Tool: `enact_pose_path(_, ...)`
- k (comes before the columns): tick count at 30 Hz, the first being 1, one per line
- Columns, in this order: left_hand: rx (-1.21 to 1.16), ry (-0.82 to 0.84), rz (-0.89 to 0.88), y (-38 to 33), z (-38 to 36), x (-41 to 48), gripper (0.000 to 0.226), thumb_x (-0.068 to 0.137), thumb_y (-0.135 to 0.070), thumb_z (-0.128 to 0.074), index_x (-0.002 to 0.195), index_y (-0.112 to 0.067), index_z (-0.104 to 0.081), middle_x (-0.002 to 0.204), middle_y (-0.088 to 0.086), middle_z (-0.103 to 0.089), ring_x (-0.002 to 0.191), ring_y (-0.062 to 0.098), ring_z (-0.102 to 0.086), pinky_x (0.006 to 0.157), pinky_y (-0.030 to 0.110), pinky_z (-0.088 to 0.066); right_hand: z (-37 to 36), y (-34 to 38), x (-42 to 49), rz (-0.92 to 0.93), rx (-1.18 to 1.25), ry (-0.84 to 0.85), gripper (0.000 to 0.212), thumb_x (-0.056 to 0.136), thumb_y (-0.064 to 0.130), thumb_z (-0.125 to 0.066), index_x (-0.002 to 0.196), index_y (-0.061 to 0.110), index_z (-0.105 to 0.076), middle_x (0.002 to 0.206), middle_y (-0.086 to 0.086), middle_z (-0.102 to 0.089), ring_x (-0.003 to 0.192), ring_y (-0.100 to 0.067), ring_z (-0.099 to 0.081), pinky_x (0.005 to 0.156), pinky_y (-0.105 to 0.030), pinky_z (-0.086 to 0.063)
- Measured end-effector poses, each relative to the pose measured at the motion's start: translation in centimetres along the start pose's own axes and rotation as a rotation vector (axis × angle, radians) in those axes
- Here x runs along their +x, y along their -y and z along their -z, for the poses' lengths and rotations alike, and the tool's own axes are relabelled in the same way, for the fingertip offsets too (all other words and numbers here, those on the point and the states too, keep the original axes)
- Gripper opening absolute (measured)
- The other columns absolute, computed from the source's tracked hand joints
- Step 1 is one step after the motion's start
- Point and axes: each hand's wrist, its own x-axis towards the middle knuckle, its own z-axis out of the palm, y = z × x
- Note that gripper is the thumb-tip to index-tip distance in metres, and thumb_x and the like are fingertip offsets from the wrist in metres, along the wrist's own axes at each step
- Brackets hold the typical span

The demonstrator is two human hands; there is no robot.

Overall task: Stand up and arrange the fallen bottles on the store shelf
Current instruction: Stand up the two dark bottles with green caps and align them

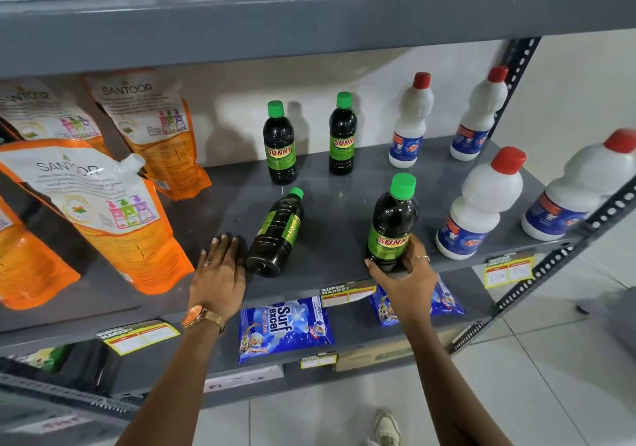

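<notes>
Right hand (pixel 406 273): fingers wrapped round the base of an upright dark bottle (pixel 392 225) at lower centre-right, close to the shelf (pixel 330 235) front edge.
Left hand (pixel 220 270): open, flat on the shelf, just beside the fallen bottle (pixel 277 234) at frame centre.
Risk: the fallen bottle could roll off the front when nudged.
Risk: the held bottle, so near the edge, may tip if released carelessly.

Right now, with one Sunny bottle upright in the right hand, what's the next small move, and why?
Probably close the left hand around the fallen Sunny bottle and tip it upright. It is the only bottle lying down, its base beside the left fingers, while the right hand grips the front standing Sunny bottle.
</notes>
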Motion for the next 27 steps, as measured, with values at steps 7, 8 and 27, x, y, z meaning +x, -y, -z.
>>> enact_pose_path(7,0.0,0.009,-0.001,-0.1,0.0,0.0,0.049,0.093,-0.015,-0.041,0.14,-0.006,-0.029,0.15,0.016,-0.027,0.14,0.027,-0.015,0.116,0.042,-0.009,0.4,-0.2,-0.3,0.005,-0.023,0.017,0.078,0.066,0.024,-0.085,0.133,0.017,-0.047,0.119,0.005,-0.061,0.11,-0.009,-0.059,0.094,-0.025,-0.05)
enact_pose_path(8,-0.002,0.009,0.001,-0.1,0.1,0.0,0.049,0.094,-0.016,-0.039,0.14,-0.006,-0.03,0.149,0.017,-0.028,0.14,0.028,-0.016,0.115,0.043,-0.009,0.4,-0.2,-0.2,0.007,-0.026,0.023,0.078,0.066,0.024,-0.085,0.133,0.018,-0.047,0.12,0.005,-0.06,0.11,-0.009,-0.059,0.094,-0.026,-0.051)
enact_pose_path(27,-0.01,0.134,-0.044,0.6,1.4,-0.3,0.056,0.09,-0.034,-0.025,0.133,-0.002,-0.043,0.137,0.025,-0.044,0.128,0.04,-0.04,0.106,0.049,-0.03,-13.1,12.1,1.8,-0.314,-0.653,0.641,0.11,0.062,0.093,-0.031,0.135,0.012,-0.044,0.127,-0.016,-0.055,0.115,-0.034,-0.053,0.091,-0.04,-0.043)
